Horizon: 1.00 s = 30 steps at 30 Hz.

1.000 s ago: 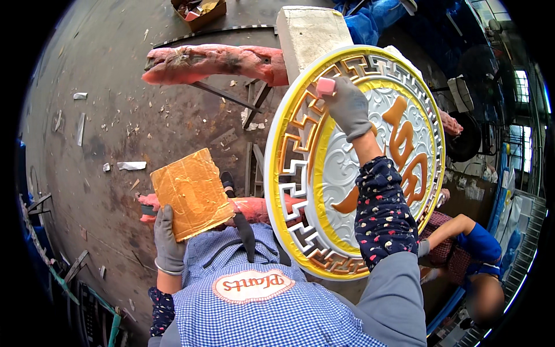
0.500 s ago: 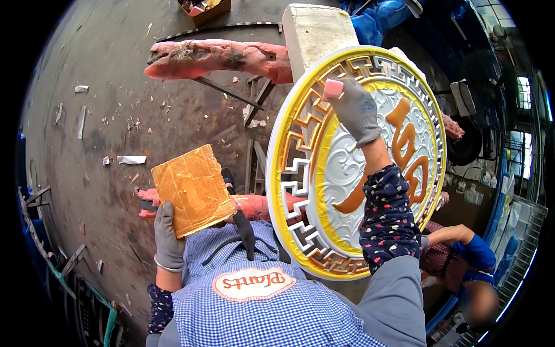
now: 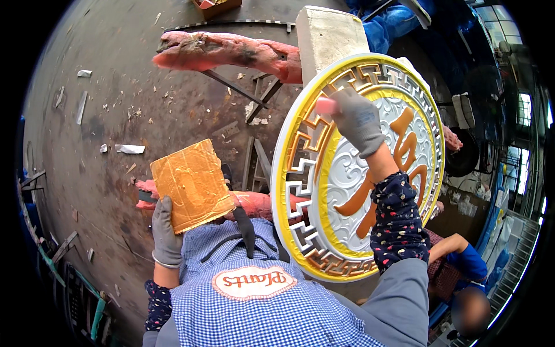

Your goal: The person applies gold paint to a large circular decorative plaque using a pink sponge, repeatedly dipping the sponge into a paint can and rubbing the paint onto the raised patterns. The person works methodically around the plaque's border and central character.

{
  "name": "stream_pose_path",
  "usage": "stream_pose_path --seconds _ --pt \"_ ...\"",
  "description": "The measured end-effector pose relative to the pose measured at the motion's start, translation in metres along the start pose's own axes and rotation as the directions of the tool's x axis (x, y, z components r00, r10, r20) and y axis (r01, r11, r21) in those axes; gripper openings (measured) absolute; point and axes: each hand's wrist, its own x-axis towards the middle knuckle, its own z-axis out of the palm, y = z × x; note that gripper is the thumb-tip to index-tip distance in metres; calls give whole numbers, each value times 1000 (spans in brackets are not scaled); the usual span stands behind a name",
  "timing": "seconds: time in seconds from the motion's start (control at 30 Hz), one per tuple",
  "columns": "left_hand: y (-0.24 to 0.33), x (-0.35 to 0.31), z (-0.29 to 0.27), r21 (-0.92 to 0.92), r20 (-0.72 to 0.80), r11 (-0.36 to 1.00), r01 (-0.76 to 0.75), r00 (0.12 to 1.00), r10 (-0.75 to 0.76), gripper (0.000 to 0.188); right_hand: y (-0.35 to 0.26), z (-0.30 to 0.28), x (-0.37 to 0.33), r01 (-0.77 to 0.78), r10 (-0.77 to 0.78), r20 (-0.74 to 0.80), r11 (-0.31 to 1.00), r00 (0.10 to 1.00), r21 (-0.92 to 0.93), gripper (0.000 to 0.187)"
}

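My left hand [image 3: 167, 234], in a grey glove, grips the lower left edge of a square board [image 3: 191, 184] smeared with gold paint. My gloved right hand [image 3: 358, 120] is closed around a small pink sponge block [image 3: 326, 106], over the upper left of a large round relief panel [image 3: 341, 246]. Along the panel's border runs a key pattern, partly gold and partly white or silver, between yellow bands. Orange-gold raised characters [image 3: 402, 122] stand out from the white scrollwork in its middle, partly covered by my right arm. Whether the sponge touches the border is unclear.
Under the panel are pink padded beams [image 3: 231, 55] and a pale block [image 3: 332, 37]. A metal stand leg [image 3: 263, 101] shows between the beams. Scraps [image 3: 130, 149] litter the floor at left. At lower right another person [image 3: 459, 260] is close to the panel.
My right hand has shifted slightly down the panel's border with the sponge, and its wrist has turned a little. My left hand still holds the board. The whole view has shifted slightly.
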Motion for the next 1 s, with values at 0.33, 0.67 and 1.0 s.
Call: stream_pose_path --seconds 0.33,0.67,1.0 --pt "4 -2 5 -52 -31 998 32 999 -34 45 4 0 -1 -33 34 24 999 999 -29 23" --pt "-2 4 -5 -30 11 1000 4 1000 -3 40 -2 -9 -22 55 -57 -1 955 998 293 24" --pt "-2 -1 -8 -7 -8 1000 11 1000 -11 42 0 -5 -42 152 -148 -58 985 987 80 30"
